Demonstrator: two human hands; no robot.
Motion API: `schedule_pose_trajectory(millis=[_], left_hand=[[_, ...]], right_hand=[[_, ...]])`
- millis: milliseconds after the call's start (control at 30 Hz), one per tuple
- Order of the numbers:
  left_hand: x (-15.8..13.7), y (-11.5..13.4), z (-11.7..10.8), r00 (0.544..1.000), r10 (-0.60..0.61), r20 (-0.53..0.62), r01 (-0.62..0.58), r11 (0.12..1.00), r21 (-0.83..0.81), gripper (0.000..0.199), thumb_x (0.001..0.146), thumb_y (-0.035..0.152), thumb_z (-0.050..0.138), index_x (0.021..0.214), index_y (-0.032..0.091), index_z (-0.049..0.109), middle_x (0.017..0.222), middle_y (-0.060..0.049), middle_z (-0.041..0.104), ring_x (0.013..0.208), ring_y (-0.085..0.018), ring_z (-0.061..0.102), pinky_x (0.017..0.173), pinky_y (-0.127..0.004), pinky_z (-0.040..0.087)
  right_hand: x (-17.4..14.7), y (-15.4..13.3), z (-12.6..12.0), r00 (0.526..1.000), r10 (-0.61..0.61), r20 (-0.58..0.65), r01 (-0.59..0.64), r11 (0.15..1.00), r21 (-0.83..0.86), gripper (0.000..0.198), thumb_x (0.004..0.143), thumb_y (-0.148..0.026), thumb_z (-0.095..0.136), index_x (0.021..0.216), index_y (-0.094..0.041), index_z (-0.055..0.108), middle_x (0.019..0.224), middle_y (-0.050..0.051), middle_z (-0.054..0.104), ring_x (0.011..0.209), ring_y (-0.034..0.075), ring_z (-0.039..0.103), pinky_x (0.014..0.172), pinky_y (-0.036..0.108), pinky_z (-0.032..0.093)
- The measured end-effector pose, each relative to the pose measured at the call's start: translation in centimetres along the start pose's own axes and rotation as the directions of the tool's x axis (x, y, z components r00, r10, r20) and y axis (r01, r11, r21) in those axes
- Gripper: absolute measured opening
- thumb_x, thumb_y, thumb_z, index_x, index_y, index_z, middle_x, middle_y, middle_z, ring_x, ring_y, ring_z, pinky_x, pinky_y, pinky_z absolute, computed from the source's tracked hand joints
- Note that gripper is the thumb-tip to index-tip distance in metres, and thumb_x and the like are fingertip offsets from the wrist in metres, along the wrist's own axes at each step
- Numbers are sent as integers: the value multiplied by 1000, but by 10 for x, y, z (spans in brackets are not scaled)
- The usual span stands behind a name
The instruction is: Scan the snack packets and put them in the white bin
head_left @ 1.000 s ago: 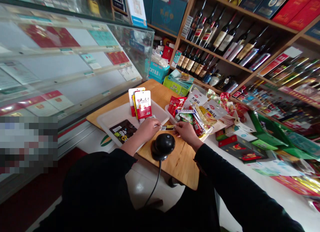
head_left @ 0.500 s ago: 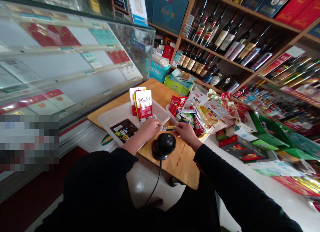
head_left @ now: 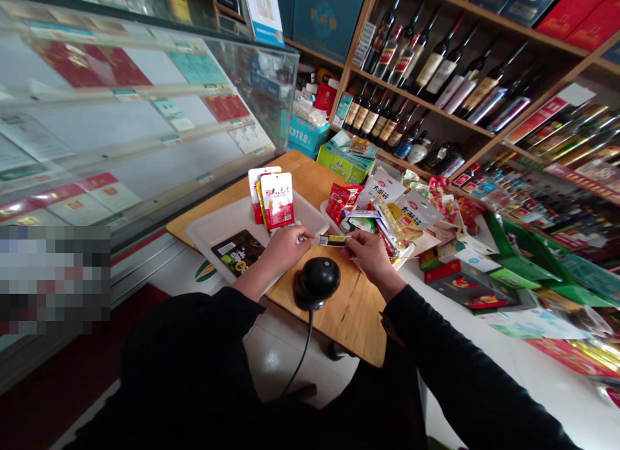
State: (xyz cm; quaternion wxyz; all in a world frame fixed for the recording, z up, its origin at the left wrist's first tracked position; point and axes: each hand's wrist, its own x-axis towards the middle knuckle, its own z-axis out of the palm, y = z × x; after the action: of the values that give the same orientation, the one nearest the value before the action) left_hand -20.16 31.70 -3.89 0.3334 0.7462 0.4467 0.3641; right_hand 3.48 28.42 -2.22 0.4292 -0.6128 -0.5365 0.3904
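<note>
A small narrow packet [head_left: 333,241], dark and yellow with a pale barcode end, is stretched level between my two hands above the table. My left hand [head_left: 290,243] is closed in a pinch at its pale left end. At the right end, the thumb and fingers of my right hand [head_left: 371,253] grip it. Just below the packet stands a round black barcode scanner [head_left: 322,279] with a cable. Beside my left hand is a white tray [head_left: 201,227] with a dark snack packet [head_left: 237,253] lying flat and red-and-white pouches [head_left: 278,198] standing up.
A second tray heaped with snack packets [head_left: 382,211] is right of the wooden table's [head_left: 310,169] middle. A glass counter [head_left: 194,146] runs along the left. Shelves of bottles [head_left: 431,69] rise behind, and green boxes [head_left: 513,250] stand at the right.
My right hand has shifted slightly right, and more of the small packet shows between my hands. The packet has risen a little. My left hand has moved slightly left and up.
</note>
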Motion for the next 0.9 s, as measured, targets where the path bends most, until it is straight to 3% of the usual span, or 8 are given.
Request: schedule_pose_trajectory(millis=[267,400,500,700,900], left_hand=[[1,-4,-4,1000,-26,-5,25,999,-27,18,88,29,60,89,18,75,92,-7,76,88,-21,69,80,-31,50],[-1,-4,-4,999,-32,-29,31,999,-37,19,88,28,60,90,18,76,91,-6,76,88,-21,69,81,-31,50],[-1,-5,-3,1000,-26,-15,25,999,-28,19,89,29,59,89,18,75,89,-5,76,84,-21,68,79,-31,50],[0,-6,-3,1000,-15,-1,15,1000,-3,18,89,28,60,86,18,74,88,-6,75,83,-21,68,75,-30,49],[-1,-4,-7,1000,0,-17,0,1000,29,17,89,25,59,87,18,74,93,-7,76,87,-21,69,79,-31,48]], right_hand=[[-3,-13,-39,987,-25,-157,22,1000,-22,26,80,-43,70,81,-17,67,64,3,68,53,12,58,53,23,48],[7,-10,-58,939,0,-344,-12,999,-30,24,78,-41,68,80,-18,66,63,3,68,47,12,55,46,22,45],[17,-5,-63,909,-3,-416,-29,997,-69,24,77,-41,67,79,-17,66,63,4,69,47,13,57,44,23,44],[29,3,-56,900,-23,-435,-130,939,-318,22,82,-38,62,81,-18,72,63,4,71,53,18,62,49,26,43],[38,2,-44,914,-213,-345,-50,785,-618,22,84,-34,62,79,-17,75,70,6,73,64,19,62,61,29,41]])
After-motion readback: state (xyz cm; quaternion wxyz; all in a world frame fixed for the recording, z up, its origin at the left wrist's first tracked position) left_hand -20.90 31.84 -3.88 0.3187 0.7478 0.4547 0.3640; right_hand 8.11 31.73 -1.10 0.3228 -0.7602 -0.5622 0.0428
